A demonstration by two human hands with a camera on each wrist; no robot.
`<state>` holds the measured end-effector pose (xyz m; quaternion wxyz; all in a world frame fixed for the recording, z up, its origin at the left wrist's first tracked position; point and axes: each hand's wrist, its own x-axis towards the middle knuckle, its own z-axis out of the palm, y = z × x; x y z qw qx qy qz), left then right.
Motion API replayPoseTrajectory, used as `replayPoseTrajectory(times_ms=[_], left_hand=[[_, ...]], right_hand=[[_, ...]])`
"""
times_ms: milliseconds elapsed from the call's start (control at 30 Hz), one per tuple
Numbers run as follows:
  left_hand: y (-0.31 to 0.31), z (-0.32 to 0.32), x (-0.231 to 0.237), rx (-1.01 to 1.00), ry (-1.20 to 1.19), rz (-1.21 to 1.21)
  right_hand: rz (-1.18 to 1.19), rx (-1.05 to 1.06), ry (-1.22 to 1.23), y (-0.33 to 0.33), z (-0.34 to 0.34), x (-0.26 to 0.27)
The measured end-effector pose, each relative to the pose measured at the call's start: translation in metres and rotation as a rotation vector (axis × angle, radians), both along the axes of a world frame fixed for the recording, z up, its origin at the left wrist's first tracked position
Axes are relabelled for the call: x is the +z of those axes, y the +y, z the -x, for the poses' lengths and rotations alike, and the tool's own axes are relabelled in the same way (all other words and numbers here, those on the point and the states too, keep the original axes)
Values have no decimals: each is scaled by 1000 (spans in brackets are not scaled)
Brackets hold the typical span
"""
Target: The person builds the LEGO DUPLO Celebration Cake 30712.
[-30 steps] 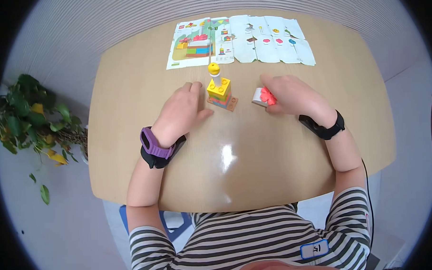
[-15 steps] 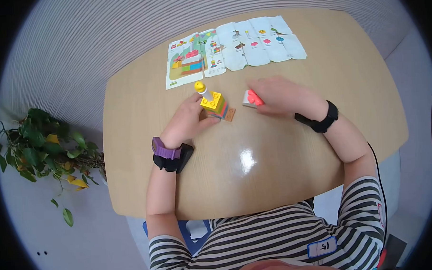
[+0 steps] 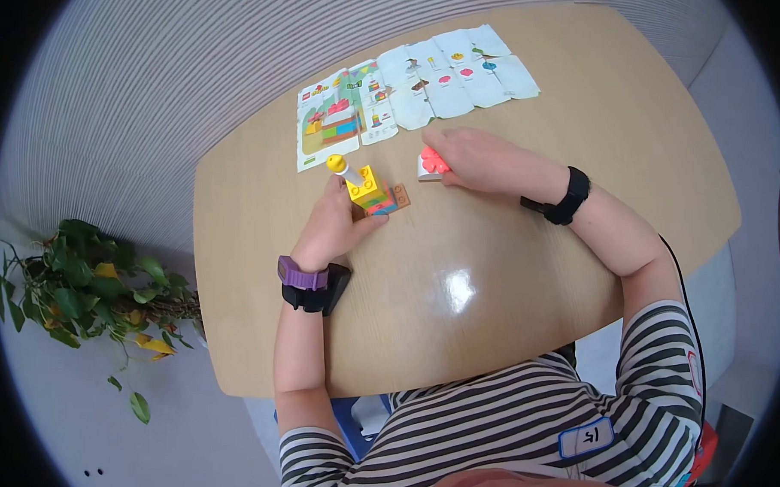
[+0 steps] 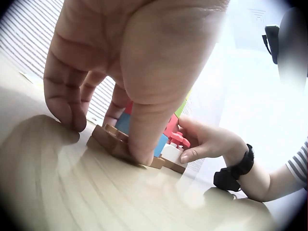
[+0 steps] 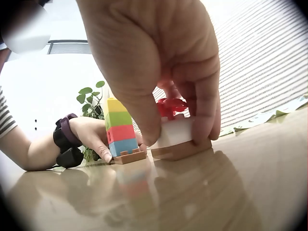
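Observation:
A small tower of toy bricks (image 3: 367, 189), yellow on top, then green, red and blue, stands on a brown base plate (image 3: 402, 195). On its top is a white candle piece (image 3: 350, 172) with a yellow tip. My left hand (image 3: 331, 226) holds the tower low down, the thumb at the near side of the base and the fingers behind. To the right, my right hand (image 3: 481, 159) grips a white brick (image 5: 175, 132) between thumb and fingers. It carries a red flower piece (image 3: 435, 160) and sits on another brown plate (image 5: 183, 151) at the tabletop.
An unfolded instruction sheet (image 3: 419, 81) with brick pictures lies along the far side of the table (image 3: 494, 266). A ribbed wall (image 3: 255, 68) rises behind it. A leafy plant (image 3: 91, 288) hangs beyond the left edge.
My left hand has come in from beside the tower to grip it. My right hand keeps its grip on the white brick. The head view has turned, shifting the whole scene.

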<state>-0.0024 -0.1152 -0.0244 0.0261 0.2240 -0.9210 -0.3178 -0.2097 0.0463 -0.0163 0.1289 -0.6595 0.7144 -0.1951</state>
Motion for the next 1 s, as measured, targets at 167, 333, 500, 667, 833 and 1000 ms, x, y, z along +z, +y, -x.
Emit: replayPoseTrajectory(times_ms=[167, 333, 500, 667, 833, 1000], left_hand=[[1, 1, 1, 10, -21, -23], [3, -1, 5, 1, -34, -51], [3, -1, 2, -5, -29, -9], [1, -3, -3, -40, -25, 91], [-5, -9, 0, -81, -55, 25], [-11, -14, -2, -145, -53, 67]], right_hand=[[54, 14, 15, 0, 0, -5], [0, 8, 20, -1, -2, -1], [0, 14, 29, -2, 0, -2], [53, 20, 74, 3, 1, -4], [164, 26, 257, 43, -7, 62], [-487, 488, 2, 137, -23, 81]])
